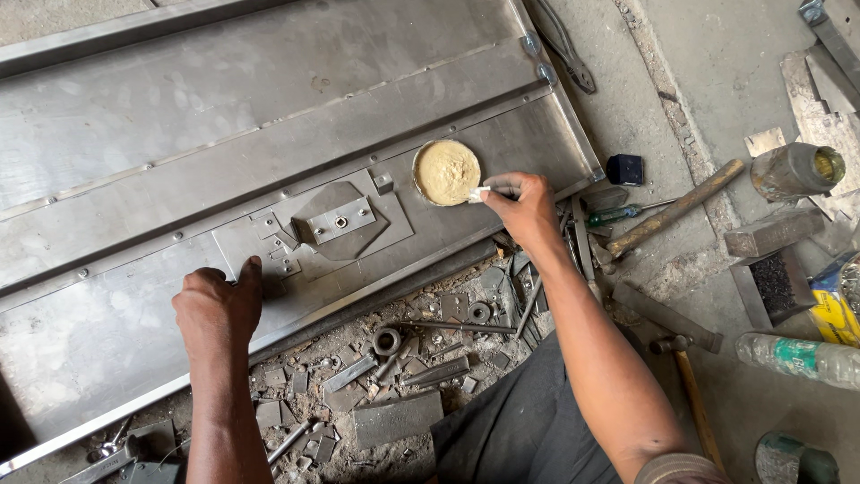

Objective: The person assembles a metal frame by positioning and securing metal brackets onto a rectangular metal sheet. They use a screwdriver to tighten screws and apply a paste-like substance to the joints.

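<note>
A large grey sheet-metal panel [224, 116] lies on the ground in front of me. My left hand [218, 307] rests on its near edge, fingers curled, beside a small bolted bracket [339, 220]. A round tin of tan paste [446, 172] sits on the panel to the right. At the tin's rim my right hand [524, 208] pinches a small white piece [478, 194].
Metal scraps, nuts and offcuts [403, 358] litter the ground below the panel. A wooden-handled hammer [676, 211], a screwdriver [618, 215], a small dark blue box [624, 168], a cylindrical can [795, 170] and a plastic bottle [797, 357] lie at the right. Pliers [564, 45] rest at the top.
</note>
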